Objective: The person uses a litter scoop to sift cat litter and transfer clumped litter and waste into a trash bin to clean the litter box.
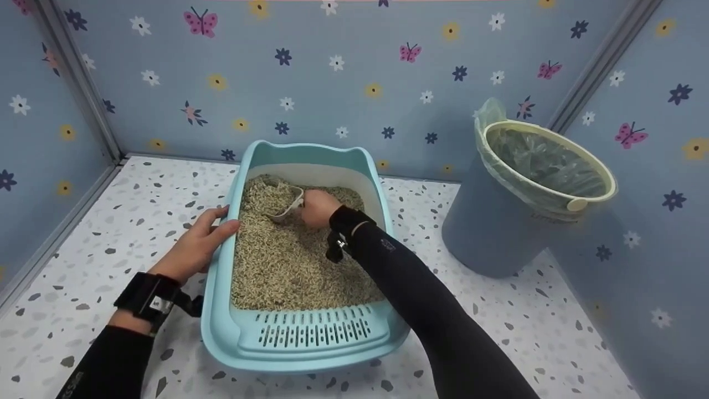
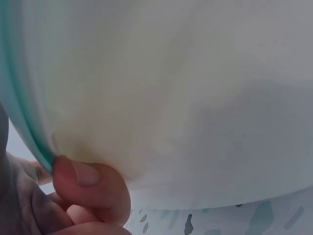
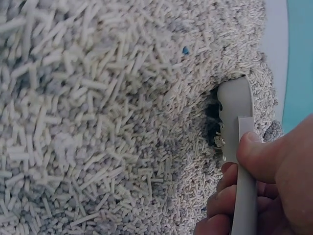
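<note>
A light-blue litter box (image 1: 219,288) with a slotted front ledge holds pale pellet litter (image 1: 277,271). My left hand (image 1: 194,244) grips its left rim, thumb over the top; in the left wrist view the curled fingers (image 2: 93,183) press against the outer wall under the rim. Toward the back of the box, my right hand (image 1: 320,209) holds a grey litter scoop (image 3: 236,100) by its handle, thumb along the top. The scoop's head is partly sunk in the litter, with pellets heaped in and around it in the head view.
A blue-grey bin (image 1: 482,227) stands to the right of the box, lined with a translucent green bag (image 1: 548,160) under a cream rim. Patterned blue panels (image 1: 332,88) close off the back and both sides. Beneath lies a white speckled surface (image 1: 111,238).
</note>
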`<action>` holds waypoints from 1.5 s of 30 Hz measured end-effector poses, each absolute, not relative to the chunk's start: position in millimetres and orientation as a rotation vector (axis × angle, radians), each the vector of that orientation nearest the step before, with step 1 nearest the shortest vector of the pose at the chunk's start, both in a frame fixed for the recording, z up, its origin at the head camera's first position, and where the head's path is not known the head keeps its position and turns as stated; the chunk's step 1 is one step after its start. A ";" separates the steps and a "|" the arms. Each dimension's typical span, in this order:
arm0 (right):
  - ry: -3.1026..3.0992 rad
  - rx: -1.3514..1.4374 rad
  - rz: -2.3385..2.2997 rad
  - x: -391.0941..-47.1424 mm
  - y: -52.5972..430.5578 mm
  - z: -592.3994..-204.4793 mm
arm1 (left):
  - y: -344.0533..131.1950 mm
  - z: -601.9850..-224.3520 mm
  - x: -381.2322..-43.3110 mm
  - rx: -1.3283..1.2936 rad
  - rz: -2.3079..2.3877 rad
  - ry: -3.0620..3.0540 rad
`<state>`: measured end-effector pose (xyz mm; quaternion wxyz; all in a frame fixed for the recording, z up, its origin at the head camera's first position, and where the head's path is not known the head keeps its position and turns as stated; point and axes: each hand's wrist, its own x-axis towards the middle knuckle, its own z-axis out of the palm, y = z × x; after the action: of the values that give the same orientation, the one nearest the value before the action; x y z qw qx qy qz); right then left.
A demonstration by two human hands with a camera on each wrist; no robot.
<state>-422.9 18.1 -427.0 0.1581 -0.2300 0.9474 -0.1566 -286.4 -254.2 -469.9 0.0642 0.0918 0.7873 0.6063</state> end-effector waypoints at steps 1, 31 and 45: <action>2.708 -0.650 -0.461 -423.2 18.4 -426.6 | -253.8 -469.6 -286.7 0.278 1.830 2.378; 2.774 -0.667 -0.707 -418.1 21.2 -418.3 | -254.3 -468.3 -287.8 0.257 1.829 2.391; 2.665 -0.586 -0.837 -386.8 45.8 -394.2 | -254.6 -469.0 -288.0 0.250 1.807 2.406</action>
<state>-386.8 45.8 -394.2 0.1434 -0.2031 0.9241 -0.2903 -288.0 -254.6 -469.0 0.0612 0.0826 0.7954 0.5973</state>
